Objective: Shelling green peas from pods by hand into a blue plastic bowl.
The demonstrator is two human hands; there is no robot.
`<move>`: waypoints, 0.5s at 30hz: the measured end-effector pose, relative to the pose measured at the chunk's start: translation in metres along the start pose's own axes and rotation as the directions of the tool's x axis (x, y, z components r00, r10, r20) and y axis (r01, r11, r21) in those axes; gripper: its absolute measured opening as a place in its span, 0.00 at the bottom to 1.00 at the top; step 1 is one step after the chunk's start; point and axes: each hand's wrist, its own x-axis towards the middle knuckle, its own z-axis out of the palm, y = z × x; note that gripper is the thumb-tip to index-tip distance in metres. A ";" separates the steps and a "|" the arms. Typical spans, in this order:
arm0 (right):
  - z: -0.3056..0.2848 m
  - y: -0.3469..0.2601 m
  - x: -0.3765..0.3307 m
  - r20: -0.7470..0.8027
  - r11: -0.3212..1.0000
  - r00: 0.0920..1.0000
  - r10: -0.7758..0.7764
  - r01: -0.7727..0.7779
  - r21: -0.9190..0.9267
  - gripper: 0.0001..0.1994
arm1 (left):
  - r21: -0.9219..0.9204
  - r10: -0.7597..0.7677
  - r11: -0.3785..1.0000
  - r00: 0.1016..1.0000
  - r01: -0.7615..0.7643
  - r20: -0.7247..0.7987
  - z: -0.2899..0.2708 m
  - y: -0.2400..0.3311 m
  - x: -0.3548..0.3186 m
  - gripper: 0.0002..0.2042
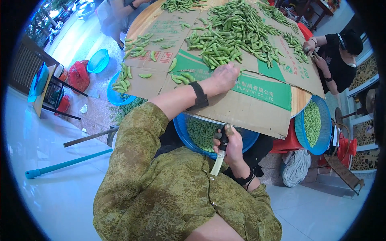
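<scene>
My left hand (224, 79) rests at the near edge of a heap of green soybean pods (221, 51), its fingers curled. What they hold, if anything, is hidden. Below the table's front edge, my right hand (233, 145) is closed around the black handle of a knife-like tool (218, 162), whose pale flat end points down toward my body. Just beyond that hand sits a blue basin (251, 139) holding shelled green beans (200, 133), partly under the cardboard (253, 114) that covers the table.
Across the right side, a co-worker in black (338, 60) handles pods; another person (114, 20) is at the far left. A blue basket (326, 132) of beans stands right. On the left floor are a teal basin (98, 60), a red bag (78, 77) and a teal pole (68, 164).
</scene>
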 end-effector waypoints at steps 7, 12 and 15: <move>-0.001 -0.005 -0.006 0.059 0.987 0.993 -0.104 0.095 0.132 0.16 | -0.395 -0.169 0.873 0.938 0.284 0.301 -0.037 0.000 -0.011 0.07; -0.003 -0.034 0.010 -0.111 0.962 0.956 -0.272 0.274 -0.002 0.20 | -0.705 -0.117 0.504 0.848 0.499 0.516 -0.080 0.024 -0.060 0.07; -0.010 -0.026 0.018 -0.021 0.969 0.969 -0.245 0.245 -0.030 0.22 | -0.843 -0.013 0.317 0.891 0.434 0.454 -0.069 0.025 -0.088 0.08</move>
